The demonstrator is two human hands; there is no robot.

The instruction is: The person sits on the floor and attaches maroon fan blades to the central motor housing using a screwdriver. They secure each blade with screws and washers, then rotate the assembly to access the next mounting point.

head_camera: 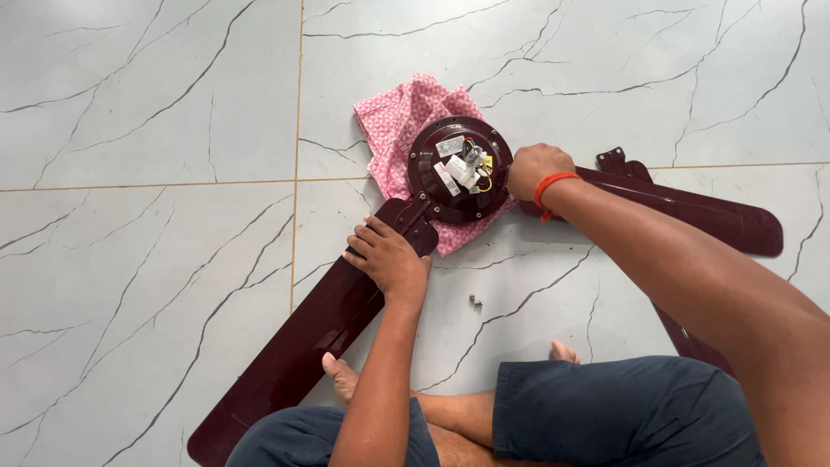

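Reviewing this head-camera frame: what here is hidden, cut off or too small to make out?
- Right hand: fingertips are curled under at the fan motor; any grip is hidden.
- Third fan blade: mostly covered by the right forearm and knee.
- Left fan blade: its tip is cut off by the bottom edge.
- Small metal parts on the floor: too small to identify.
- Pink cloth: partly under the motor.

Bright, even daylight, soft faint shadows, sharp focus, mild wide-angle edge distortion.
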